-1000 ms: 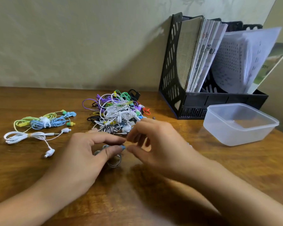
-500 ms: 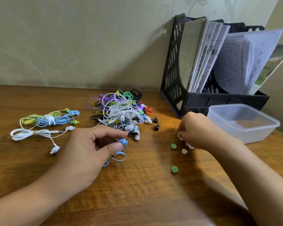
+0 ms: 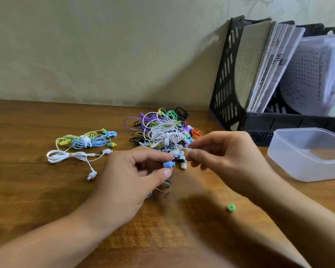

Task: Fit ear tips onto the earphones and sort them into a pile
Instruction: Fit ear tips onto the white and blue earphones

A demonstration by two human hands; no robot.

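My left hand (image 3: 130,176) pinches a light blue earphone (image 3: 169,164) between thumb and forefinger, its bud pointing right and its blue cable (image 3: 162,188) looped on the wood under the palm. My right hand (image 3: 226,153) pinches a small white ear tip (image 3: 190,150) at its fingertips, a short gap right of the bud. Behind both lies a tangled heap of earphones (image 3: 162,132) in white, purple, green and black. At the left sit a few bundled sets: yellow-green and blue (image 3: 85,141), and white (image 3: 66,155). One green ear tip (image 3: 231,207) lies loose on the table.
A clear plastic tub (image 3: 309,171) stands at the right on the wooden table (image 3: 27,190). Behind it a black file rack (image 3: 226,84) holds books and papers against the wall.
My right hand came back from the loose ear tips near the tub with a white tip and now sits just right of the blue bud. My left hand lifted the bud slightly.
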